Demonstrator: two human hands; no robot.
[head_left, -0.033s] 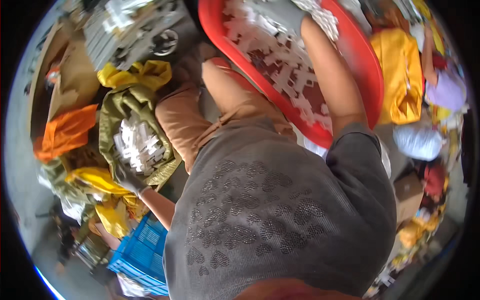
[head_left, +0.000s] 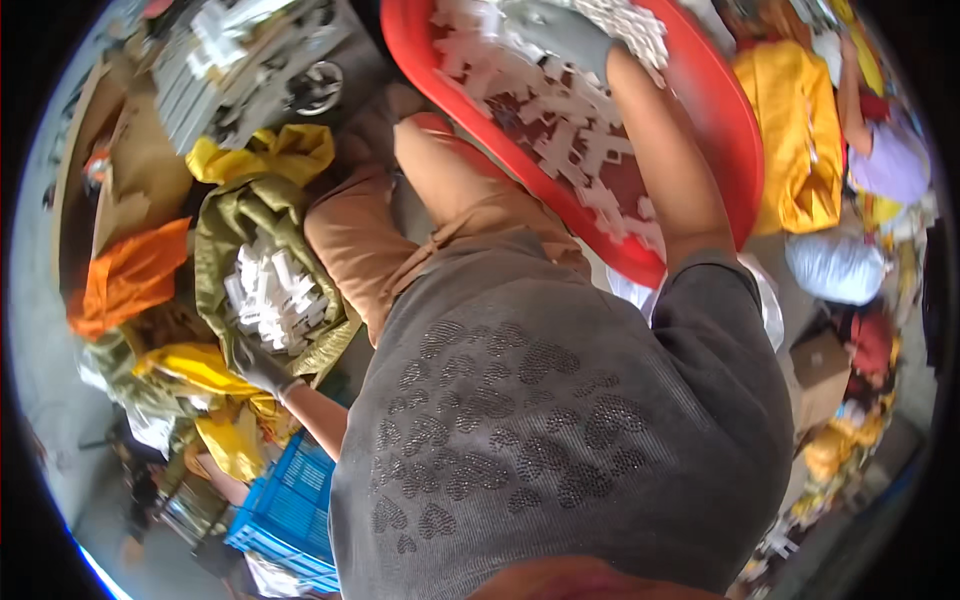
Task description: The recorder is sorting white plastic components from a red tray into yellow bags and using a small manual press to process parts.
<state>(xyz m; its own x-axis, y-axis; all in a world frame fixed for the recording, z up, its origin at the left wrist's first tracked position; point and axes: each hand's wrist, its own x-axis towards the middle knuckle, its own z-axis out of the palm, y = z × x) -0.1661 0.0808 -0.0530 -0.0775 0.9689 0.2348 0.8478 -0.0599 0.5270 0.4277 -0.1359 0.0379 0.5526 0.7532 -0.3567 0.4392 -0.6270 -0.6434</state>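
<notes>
My right hand [head_left: 572, 38], in a grey glove, reaches into a large red tub [head_left: 748, 150]. It lies among many small white plastic pieces [head_left: 570, 150]; its fingers are blurred and partly cut off at the top edge, so their grip does not show. On the left, my gloved left hand [head_left: 264, 372] is closed on the rim of an olive-green sack [head_left: 218, 215]. Inside this sack lies a heap of similar white pieces [head_left: 275, 300]. A mound of small pale parts [head_left: 635, 30] sits beside my right hand in the tub.
A blue plastic crate [head_left: 290, 500] stands below my left forearm. Yellow [head_left: 230, 440] and orange [head_left: 135, 270] bags lie at the left, near a cardboard box [head_left: 150, 170]. A grey metal machine [head_left: 250, 80] stands at upper left. Another person [head_left: 890, 165] sits at right beyond a yellow sack [head_left: 795, 130].
The whole view has shifted slightly. My right hand has moved a little within the tub, while my left hand stays at the sack's rim.
</notes>
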